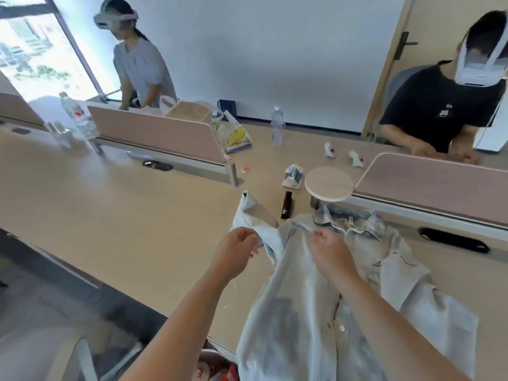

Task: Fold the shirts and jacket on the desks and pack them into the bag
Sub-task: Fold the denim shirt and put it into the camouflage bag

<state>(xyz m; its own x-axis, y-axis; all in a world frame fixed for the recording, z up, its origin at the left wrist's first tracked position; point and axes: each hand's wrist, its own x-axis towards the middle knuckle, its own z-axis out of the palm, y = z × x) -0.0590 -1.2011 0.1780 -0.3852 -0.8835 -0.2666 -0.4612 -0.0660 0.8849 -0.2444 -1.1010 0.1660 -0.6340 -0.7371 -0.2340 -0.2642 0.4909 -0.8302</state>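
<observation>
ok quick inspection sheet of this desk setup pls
surface: pale wooden desk with black oval slots
job's things: pale blue denim collared shirt spread open, overhanging the near edge, one sleeve lifted
clutter: clear plastic bottle, round wooden stand, black stapler-like block, white smiley-face plastic bag
grips: left hand pinches the lifted sleeve; right hand pinches fabric below the collar
cables: nothing seen
surroundings: two people in headsets beyond pink dividers; window left, door right

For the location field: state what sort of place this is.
Probably a shared office: long pale desks split by low pink divider panels, with black cable slots set into them.
</observation>
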